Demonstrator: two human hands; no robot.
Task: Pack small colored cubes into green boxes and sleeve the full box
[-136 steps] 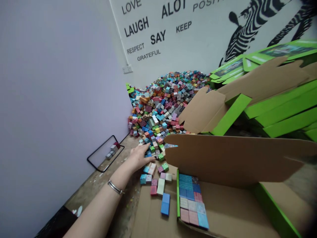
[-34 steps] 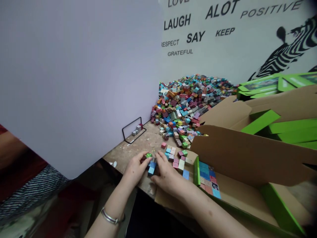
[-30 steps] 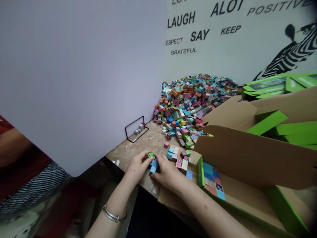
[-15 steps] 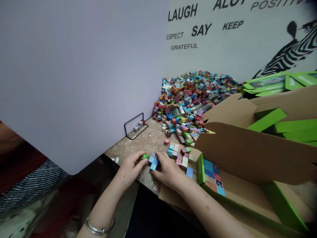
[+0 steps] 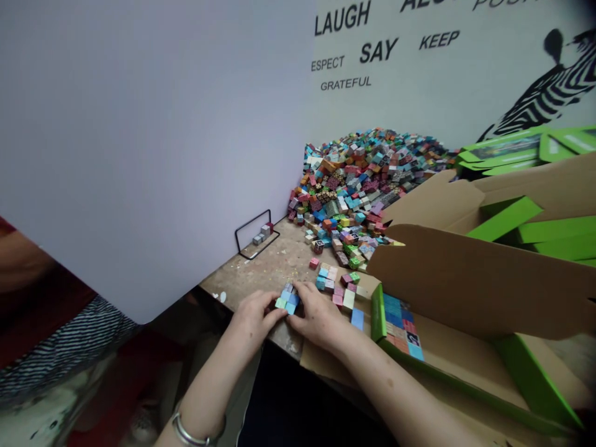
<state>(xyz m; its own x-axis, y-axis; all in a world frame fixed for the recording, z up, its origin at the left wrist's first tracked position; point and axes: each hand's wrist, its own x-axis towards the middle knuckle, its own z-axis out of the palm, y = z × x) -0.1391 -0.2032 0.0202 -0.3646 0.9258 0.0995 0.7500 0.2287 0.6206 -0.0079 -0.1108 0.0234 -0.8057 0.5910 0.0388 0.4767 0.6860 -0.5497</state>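
A small cluster of blue and lilac cubes (image 5: 289,294) sits near the table's front edge, between my two hands. My left hand (image 5: 252,315) pinches a pale green cube (image 5: 280,303) against the cluster's left side. From the right, my right hand (image 5: 318,315) curls its thumb and fingers round the cluster, hiding part of it. Just beyond that hand lie loose cubes and blocks, among them a light blue group (image 5: 322,277), a cream block (image 5: 348,299) and a flat blue block (image 5: 357,318).
A large heap of coloured blocks (image 5: 358,180) rises against the wall. To the right stands an open cardboard box (image 5: 465,347) with a green-edged tray of blocks (image 5: 395,326). A white panel (image 5: 186,155) borders the left, with a black wire frame (image 5: 254,233) at its foot. Another person's striped garment (image 5: 69,335) shows beyond.
My left hand has moved right and brought its green cube against the blue cluster, where there was a gap before. My right hand stays round the cluster.
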